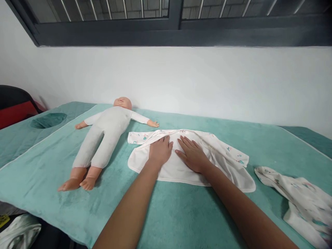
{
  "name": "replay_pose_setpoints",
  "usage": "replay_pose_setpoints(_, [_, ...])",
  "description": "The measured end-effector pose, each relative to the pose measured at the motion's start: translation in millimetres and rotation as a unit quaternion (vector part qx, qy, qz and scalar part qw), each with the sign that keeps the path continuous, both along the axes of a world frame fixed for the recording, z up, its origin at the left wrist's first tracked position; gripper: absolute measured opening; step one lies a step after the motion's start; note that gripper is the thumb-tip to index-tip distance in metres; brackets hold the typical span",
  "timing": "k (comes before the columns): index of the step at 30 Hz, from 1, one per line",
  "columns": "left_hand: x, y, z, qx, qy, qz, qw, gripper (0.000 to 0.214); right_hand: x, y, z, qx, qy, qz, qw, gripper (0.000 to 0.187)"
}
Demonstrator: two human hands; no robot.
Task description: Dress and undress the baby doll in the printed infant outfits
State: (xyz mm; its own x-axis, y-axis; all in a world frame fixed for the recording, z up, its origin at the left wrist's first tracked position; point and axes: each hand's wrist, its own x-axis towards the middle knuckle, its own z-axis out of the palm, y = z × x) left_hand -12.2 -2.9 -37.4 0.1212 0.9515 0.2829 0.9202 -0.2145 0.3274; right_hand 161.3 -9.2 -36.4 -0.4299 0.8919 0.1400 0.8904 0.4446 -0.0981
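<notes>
A white baby shirt (171, 169) with small coloured prints on its sleeves lies spread open on the green bed cover. My left hand (161, 150) rests on its inner side, left of the middle; the fingers point up toward the neckline, their tips partly under a fold of cloth. Flat on the same shirt, a little to the right, lies my right hand (192, 154) with fingers stretched out. Neither hand grips anything. To the left a baby doll (111, 121) with a white cloth body lies on its back, arms spread, its head toward the wall.
A crumpled printed baby garment (303, 200) lies at the right edge of the green cover (176, 214). Behind the bed rise a white wall (207, 83) and a barred window. A black and red object (18, 109) stands at far left; another cloth (20, 231) is at bottom left.
</notes>
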Motion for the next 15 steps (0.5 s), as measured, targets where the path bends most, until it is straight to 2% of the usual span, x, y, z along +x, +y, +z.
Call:
replay_pose_setpoints(4, [-2, -6, 8.5, 0.02, -0.031, -0.002, 0.999, 0.033, 0, 0, 0.4, 0.003, 0.004, 0.001, 1.0, 0.064])
replay_pose_setpoints(6, [-12, -11, 15.8, 0.063, -0.09, 0.035, 0.993, 0.034, 0, 0, 1.4, 0.0, 0.001, 0.001, 1.0, 0.065])
replay_pose_setpoints(9, [-39, -13, 25.0, 0.126, -0.16, 0.126, 0.971, 0.036, 1, -1, 3.0, -0.008, 0.0, 0.001, 1.0, 0.065])
replay_pose_setpoints(11, [-59, -11, 26.2, 0.098, -0.122, 0.146, 0.977, 0.037, 1, -1, 3.6, -0.01, 0.0, 0.003, 1.0, 0.064])
replay_pose_setpoints(15, [-80, -6, 16.5, -0.008, -0.031, 0.108, 0.994, 0.039, 1, -1, 4.0, -0.01, 0.001, -0.002, 1.0, 0.064])
